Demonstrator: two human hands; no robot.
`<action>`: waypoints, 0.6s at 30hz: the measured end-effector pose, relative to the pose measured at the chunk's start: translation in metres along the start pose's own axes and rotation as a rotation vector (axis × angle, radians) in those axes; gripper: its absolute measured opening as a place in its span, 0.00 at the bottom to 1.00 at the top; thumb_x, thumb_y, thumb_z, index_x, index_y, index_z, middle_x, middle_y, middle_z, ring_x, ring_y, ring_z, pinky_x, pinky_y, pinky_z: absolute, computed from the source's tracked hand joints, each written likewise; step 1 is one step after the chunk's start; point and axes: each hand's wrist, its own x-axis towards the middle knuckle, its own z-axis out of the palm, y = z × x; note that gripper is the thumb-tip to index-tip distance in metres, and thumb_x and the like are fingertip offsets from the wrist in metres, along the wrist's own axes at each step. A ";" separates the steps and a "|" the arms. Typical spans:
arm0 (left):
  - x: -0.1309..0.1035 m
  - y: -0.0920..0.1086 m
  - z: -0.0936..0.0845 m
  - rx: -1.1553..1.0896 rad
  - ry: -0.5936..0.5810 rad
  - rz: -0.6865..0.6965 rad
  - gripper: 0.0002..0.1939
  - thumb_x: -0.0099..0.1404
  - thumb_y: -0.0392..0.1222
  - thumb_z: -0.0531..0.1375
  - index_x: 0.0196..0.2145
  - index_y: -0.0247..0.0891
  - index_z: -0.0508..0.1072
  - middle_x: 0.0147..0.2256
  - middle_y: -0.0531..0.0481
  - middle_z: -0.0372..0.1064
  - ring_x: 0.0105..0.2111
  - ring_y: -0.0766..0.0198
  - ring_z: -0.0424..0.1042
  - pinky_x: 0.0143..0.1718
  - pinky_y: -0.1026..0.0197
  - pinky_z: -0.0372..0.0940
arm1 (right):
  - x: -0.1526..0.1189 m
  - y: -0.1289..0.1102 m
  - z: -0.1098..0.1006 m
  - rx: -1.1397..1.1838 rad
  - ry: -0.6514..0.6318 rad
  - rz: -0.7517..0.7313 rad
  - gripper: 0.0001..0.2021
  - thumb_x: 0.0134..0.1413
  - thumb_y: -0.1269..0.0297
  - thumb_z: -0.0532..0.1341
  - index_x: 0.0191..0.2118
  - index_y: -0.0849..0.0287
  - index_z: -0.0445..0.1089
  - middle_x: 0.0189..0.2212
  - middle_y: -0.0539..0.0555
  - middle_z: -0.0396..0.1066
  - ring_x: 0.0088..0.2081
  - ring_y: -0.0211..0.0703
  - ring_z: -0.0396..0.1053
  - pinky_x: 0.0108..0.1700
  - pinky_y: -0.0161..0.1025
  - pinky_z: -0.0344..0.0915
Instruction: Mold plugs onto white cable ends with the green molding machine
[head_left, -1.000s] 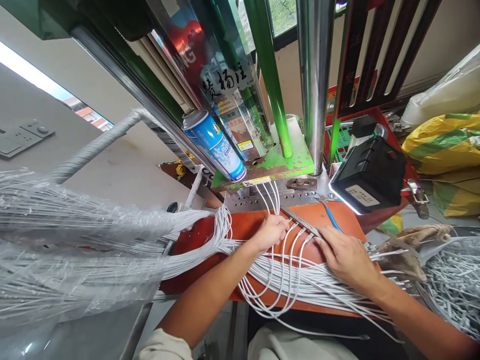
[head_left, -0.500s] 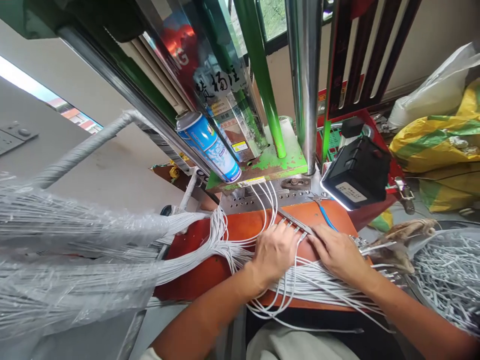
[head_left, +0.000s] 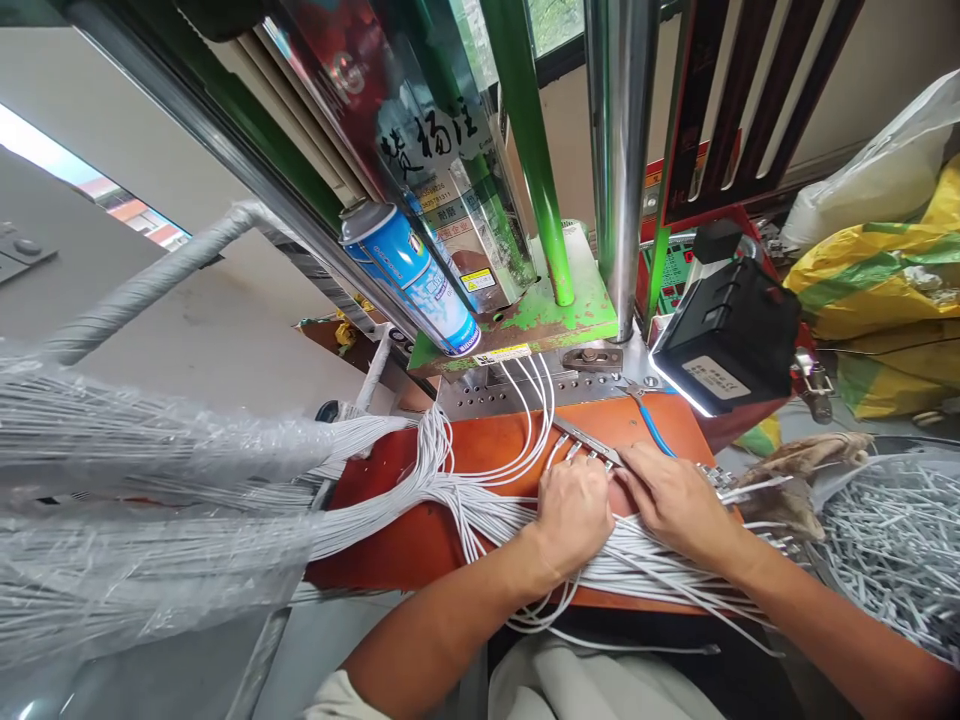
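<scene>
A narrow metal bar point(head_left: 586, 440) with slots along its edge lies slanted on the orange work surface point(head_left: 405, 550). Several white cables have their metal-looking ends set along it. My left hand point(head_left: 576, 508) is closed, its fingers curled down over the cable ends at the near side of the bar; the fingertips are hidden. At the bar's right end, my right hand point(head_left: 679, 500) grips it between thumb and fingers. A thick bundle of white cables point(head_left: 450, 500) runs from the left and passes under both wrists.
Ahead stands a green press plate point(head_left: 555, 300) with a blue spray can point(head_left: 412, 280) on it, and cables emerge beneath. Blue-handled pliers point(head_left: 654, 425) lie beyond my right hand, near a black lamp point(head_left: 727, 340). A bin of white pieces point(head_left: 896, 550) sits right.
My left hand has shifted right along the bar and is curled more tightly, uncovering cable ends at the bar's left part. My right hand stays at the bar's end. The view has tilted slightly.
</scene>
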 end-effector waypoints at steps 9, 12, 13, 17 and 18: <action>0.021 -0.063 -0.032 -0.732 0.236 -0.178 0.12 0.66 0.50 0.65 0.30 0.39 0.74 0.25 0.52 0.67 0.27 0.63 0.66 0.34 0.61 0.58 | 0.008 -0.011 -0.001 -0.072 0.093 -0.012 0.16 0.75 0.61 0.46 0.40 0.58 0.68 0.37 0.56 0.66 0.41 0.47 0.63 0.43 0.42 0.58; 0.054 -0.097 -0.038 -1.209 0.477 -0.370 0.16 0.58 0.46 0.72 0.39 0.39 0.73 0.34 0.52 0.72 0.36 0.65 0.70 0.40 0.64 0.61 | 0.010 -0.013 -0.002 -0.104 0.097 -0.025 0.14 0.74 0.63 0.48 0.37 0.58 0.67 0.37 0.57 0.65 0.41 0.48 0.62 0.43 0.43 0.59; 0.067 -0.103 -0.039 -1.310 0.481 -0.383 0.19 0.57 0.47 0.72 0.41 0.39 0.72 0.36 0.51 0.72 0.37 0.65 0.71 0.42 0.64 0.63 | 0.010 -0.013 -0.001 -0.112 0.096 -0.024 0.14 0.74 0.63 0.49 0.37 0.58 0.67 0.37 0.57 0.65 0.41 0.48 0.62 0.43 0.43 0.59; 0.107 -0.105 -0.040 -1.541 0.260 -0.304 0.21 0.59 0.53 0.70 0.40 0.35 0.72 0.35 0.47 0.72 0.32 0.65 0.73 0.36 0.62 0.67 | 0.009 -0.013 0.001 -0.101 0.102 -0.008 0.11 0.72 0.65 0.52 0.38 0.57 0.68 0.38 0.56 0.64 0.41 0.48 0.62 0.44 0.43 0.60; 0.113 -0.104 -0.039 -1.585 0.215 -0.280 0.21 0.59 0.53 0.70 0.40 0.34 0.72 0.32 0.48 0.71 0.28 0.67 0.71 0.32 0.63 0.66 | 0.009 -0.013 0.001 -0.089 0.109 -0.004 0.10 0.72 0.66 0.52 0.38 0.57 0.68 0.38 0.55 0.64 0.41 0.47 0.62 0.44 0.43 0.60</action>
